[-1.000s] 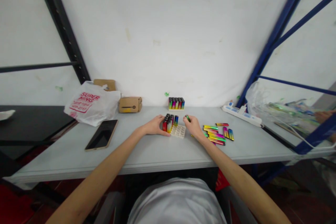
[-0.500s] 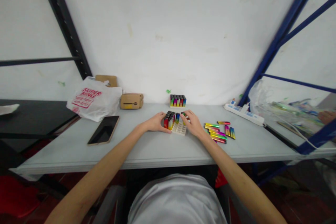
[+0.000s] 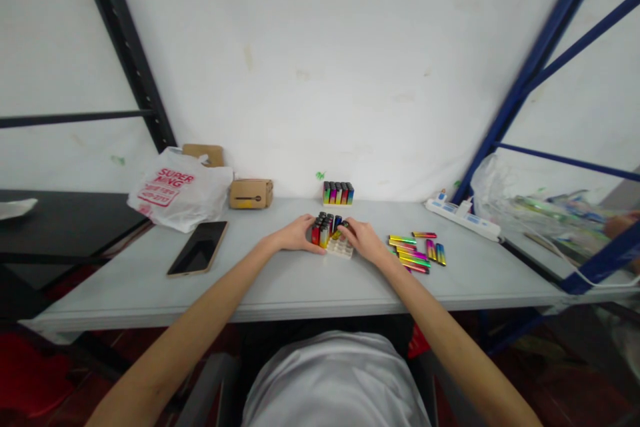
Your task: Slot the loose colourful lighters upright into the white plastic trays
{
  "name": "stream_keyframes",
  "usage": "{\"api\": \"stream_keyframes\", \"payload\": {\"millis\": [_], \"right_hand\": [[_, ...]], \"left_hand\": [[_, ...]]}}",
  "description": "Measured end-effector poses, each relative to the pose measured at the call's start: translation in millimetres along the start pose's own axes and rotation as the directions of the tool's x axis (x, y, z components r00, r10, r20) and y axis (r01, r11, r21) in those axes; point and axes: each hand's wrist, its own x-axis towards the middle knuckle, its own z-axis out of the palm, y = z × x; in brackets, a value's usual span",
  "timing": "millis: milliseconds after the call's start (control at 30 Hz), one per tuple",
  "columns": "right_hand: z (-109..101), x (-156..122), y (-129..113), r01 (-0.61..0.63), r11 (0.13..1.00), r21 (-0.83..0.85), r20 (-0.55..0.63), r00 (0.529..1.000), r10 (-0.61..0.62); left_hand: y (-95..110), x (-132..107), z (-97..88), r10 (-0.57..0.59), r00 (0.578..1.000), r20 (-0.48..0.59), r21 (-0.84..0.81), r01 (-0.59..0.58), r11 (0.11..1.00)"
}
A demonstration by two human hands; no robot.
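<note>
A white lighter tray point(image 3: 341, 249) with rows of sockets sits on the table in front of me. Shiny coloured lighters point(image 3: 320, 233) with dark tops stand upright in its left and back parts, and the bare sockets show at the front right. My left hand point(image 3: 297, 235) curves round the tray's left side, thumb at the front corner, steadying it. Between the fingertips of my right hand point(image 3: 365, 239) is a yellowish lighter point(image 3: 337, 233), tilted over the tray. Those fingers cover part of it. Loose lighters point(image 3: 413, 258) lie in a pile to the right of my right hand.
A filled block of lighters point(image 3: 339, 193) stands by the wall. To the left are a phone point(image 3: 198, 248), a cardboard box point(image 3: 251, 193) and a white plastic bag point(image 3: 180, 188). A power strip point(image 3: 463, 219) lies at the back right. Another person's hand point(image 3: 620, 223) shows at far right.
My right hand has moved slightly left over the tray, and the lighter in its fingers now shows tilted. The left hand stays at the tray's left side.
</note>
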Motion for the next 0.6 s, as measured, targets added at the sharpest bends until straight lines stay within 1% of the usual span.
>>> {"api": "stream_keyframes", "payload": {"millis": [200,367,400,467,533,600], "right_hand": [[5.4,5.4,-1.5,0.033,0.977,-0.209,0.026,0.999,-0.028],[6.0,9.1,-6.1,-0.080,0.937,-0.340,0.002,0.996,0.085],[6.2,9.4,-7.1,-0.090,0.933,-0.348,0.008,0.995,0.099],[6.5,9.3,-8.2,-0.072,0.939,-0.337,0.042,0.995,0.091],[4.6,7.6,-6.7,-0.018,0.958,-0.287,0.069,0.997,0.039],[-3.2,4.0,-0.1,0.048,0.975,-0.215,0.060,0.998,-0.036]], "left_hand": [[2.6,-0.9,-0.5,-0.001,1.000,0.005,0.023,0.001,1.000],[1.8,-1.0,0.0,-0.019,1.000,-0.010,0.022,0.020,1.000],[1.8,-1.1,-0.1,-0.019,1.000,-0.009,0.023,0.020,1.000],[1.8,-1.1,-0.4,-0.012,1.000,-0.011,0.023,0.012,1.000],[1.6,-0.9,-0.8,0.005,1.000,-0.014,0.019,-0.005,1.000],[1.0,-0.3,-1.1,0.012,1.000,-0.013,0.024,-0.012,1.000]]}}
